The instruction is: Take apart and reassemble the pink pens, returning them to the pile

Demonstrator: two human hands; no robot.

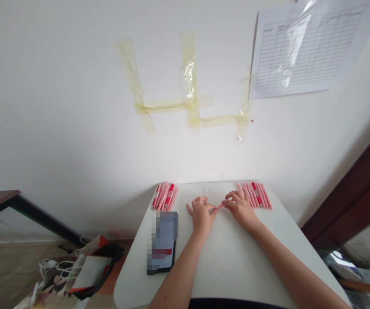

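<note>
A slim pink pen or pen part point(221, 206) lies across the gap between my hands over the middle of the white table. My left hand point(201, 214) pinches its left end between thumb and finger, the other fingers bent or spread. At the right end, the fingertips of my right hand point(241, 210) are closed on it. A thin white stick point(206, 191) shows just beyond my left fingers; whether they touch it I cannot tell. Beside my right hand is a row of pink pens point(264, 196) with a red one among them. Another bunch of pink and red pens point(163, 196) lies at the back left.
A phone point(167, 234) rests on the table point(236, 266) left of my left forearm. The table's back edge meets a wall with yellowed tape point(189, 86) and a printed sheet point(304, 51). Bags and cables point(88, 268) sit on the floor at left.
</note>
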